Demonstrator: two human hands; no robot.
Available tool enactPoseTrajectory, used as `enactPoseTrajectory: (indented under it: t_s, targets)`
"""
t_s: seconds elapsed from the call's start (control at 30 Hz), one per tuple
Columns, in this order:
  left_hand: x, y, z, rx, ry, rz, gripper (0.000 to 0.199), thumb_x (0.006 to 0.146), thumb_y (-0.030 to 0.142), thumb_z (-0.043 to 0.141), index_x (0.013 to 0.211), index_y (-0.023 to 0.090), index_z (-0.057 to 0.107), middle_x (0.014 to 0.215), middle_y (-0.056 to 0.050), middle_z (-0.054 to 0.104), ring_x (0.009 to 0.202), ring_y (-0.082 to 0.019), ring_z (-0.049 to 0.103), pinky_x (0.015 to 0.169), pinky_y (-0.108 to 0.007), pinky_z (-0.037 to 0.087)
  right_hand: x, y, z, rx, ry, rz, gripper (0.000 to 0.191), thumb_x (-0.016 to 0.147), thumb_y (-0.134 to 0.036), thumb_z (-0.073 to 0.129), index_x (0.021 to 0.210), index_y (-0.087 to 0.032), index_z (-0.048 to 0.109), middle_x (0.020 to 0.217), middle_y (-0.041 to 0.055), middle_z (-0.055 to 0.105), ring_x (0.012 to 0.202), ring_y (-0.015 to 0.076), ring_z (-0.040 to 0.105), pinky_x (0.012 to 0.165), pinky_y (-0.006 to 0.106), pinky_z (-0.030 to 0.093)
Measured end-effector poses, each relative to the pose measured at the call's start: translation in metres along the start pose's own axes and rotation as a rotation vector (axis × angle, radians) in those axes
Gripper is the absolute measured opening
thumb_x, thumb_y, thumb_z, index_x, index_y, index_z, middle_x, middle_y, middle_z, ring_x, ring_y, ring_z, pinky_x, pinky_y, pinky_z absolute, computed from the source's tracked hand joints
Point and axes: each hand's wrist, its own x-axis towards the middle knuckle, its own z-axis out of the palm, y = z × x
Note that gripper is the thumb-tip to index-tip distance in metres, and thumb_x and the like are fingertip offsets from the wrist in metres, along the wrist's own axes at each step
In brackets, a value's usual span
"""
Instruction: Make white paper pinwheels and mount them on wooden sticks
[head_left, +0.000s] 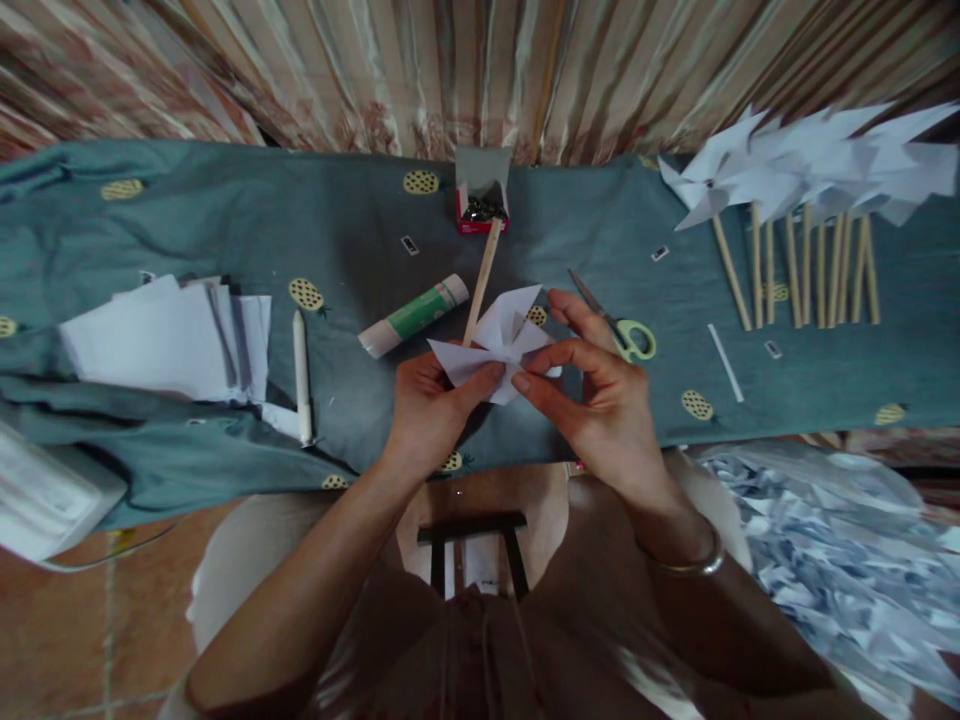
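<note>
A white paper pinwheel (501, 330) is held between both hands over the cloth-covered table. My left hand (435, 405) pinches its lower left part with the thumb on top. My right hand (600, 390) has thumb and index finger closed on its right side, near the centre, with the other fingers curled. A wooden stick (484, 280) lies just behind the pinwheel, its far end at a small red and white box (482, 226) with dark, shiny small items in it. Whether the stick is joined to the paper cannot be seen.
A glue stick (414, 316) lies left of the wooden stick, scissors (634, 338) right of my hands. Paper sheets (165, 340) and a white pen-like tool (301, 375) lie left. Several pinwheels (817, 165) on sticks lie right, above a bag of paper pieces (847, 550).
</note>
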Motion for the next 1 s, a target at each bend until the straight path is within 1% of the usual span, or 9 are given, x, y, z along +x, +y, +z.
enactPoseTrajectory:
  t_s: [0.13,0.27,0.37,0.47,0.57,0.7,0.9,1.0]
  targets:
    - [0.0002,-0.0002,0.0001,0.007,0.004,0.003,0.015,0.063,0.029,0.080,0.066,0.017,0.071,0.067,-0.001,0.071,0.059,-0.013,0.059,0.057,-0.025,0.049,-0.0008,-0.0019,0.0004,-0.019,0.031,-0.009,0.004,0.083,-0.025,0.070,0.086,-0.025,0.068,0.146,0.0008,0.052,0.133,0.0280,0.052,0.113,0.053,0.042]
    - [0.0000,-0.0012,0.0003,0.004,-0.003,0.015,0.015,0.063,0.028,0.080,0.066,0.017,0.071,0.067,-0.001,0.071,0.058,-0.012,0.059,0.058,-0.025,0.049,-0.0022,-0.0045,-0.0002,-0.054,0.053,-0.035,0.004,0.083,-0.024,0.070,0.086,-0.026,0.068,0.147,0.0010,0.051,0.133,0.0283,0.052,0.115,0.055,0.039]
    - [-0.0001,-0.0029,0.0005,0.031,0.004,0.023,0.014,0.065,0.028,0.079,0.068,0.017,0.071,0.067,-0.001,0.071,0.058,-0.012,0.059,0.057,-0.025,0.048,-0.0028,-0.0054,-0.0006,-0.063,0.055,-0.047,0.003,0.083,-0.024,0.070,0.086,-0.026,0.069,0.147,0.0016,0.050,0.132,0.0295,0.052,0.113,0.056,0.040]
    - [-0.0002,-0.0036,0.0011,0.068,0.010,0.028,0.014,0.066,0.029,0.079,0.068,0.017,0.071,0.067,0.000,0.070,0.058,-0.012,0.058,0.058,-0.025,0.047,-0.0030,-0.0056,-0.0004,-0.043,0.043,-0.040,0.002,0.084,-0.026,0.069,0.086,-0.027,0.069,0.146,0.0002,0.050,0.133,0.0301,0.051,0.113,0.056,0.041]
    - [-0.0002,-0.0030,0.0015,0.079,0.009,0.023,0.013,0.066,0.028,0.078,0.066,0.018,0.070,0.065,0.000,0.069,0.058,-0.013,0.058,0.058,-0.026,0.047,-0.0028,-0.0055,0.0001,0.005,0.022,-0.014,0.001,0.084,-0.027,0.069,0.084,-0.027,0.068,0.145,-0.0005,0.052,0.134,0.0293,0.051,0.114,0.055,0.041]
    - [0.0000,-0.0028,0.0012,0.077,0.006,0.033,0.011,0.065,0.026,0.078,0.064,0.018,0.070,0.064,0.001,0.068,0.057,-0.012,0.058,0.057,-0.025,0.046,-0.0025,-0.0058,0.0005,0.038,0.021,0.019,0.004,0.082,-0.026,0.072,0.081,-0.025,0.068,0.145,0.0002,0.054,0.132,0.0282,0.053,0.113,0.053,0.042]
    - [0.0003,-0.0044,0.0014,0.054,-0.001,0.042,0.013,0.064,0.027,0.079,0.064,0.017,0.069,0.062,0.002,0.067,0.056,-0.011,0.056,0.055,-0.024,0.045,-0.0026,-0.0046,0.0017,0.032,0.002,0.024,0.002,0.082,-0.026,0.071,0.082,-0.025,0.069,0.145,0.0012,0.053,0.132,0.0269,0.053,0.113,0.050,0.043]
    - [-0.0001,-0.0041,0.0012,0.046,-0.017,0.055,0.013,0.065,0.027,0.078,0.064,0.017,0.070,0.063,0.002,0.067,0.057,-0.011,0.056,0.057,-0.024,0.046,-0.0028,-0.0015,0.0034,0.072,0.002,0.025,0.002,0.084,-0.026,0.070,0.082,-0.025,0.069,0.144,0.0013,0.054,0.134,0.0260,0.052,0.113,0.049,0.043]
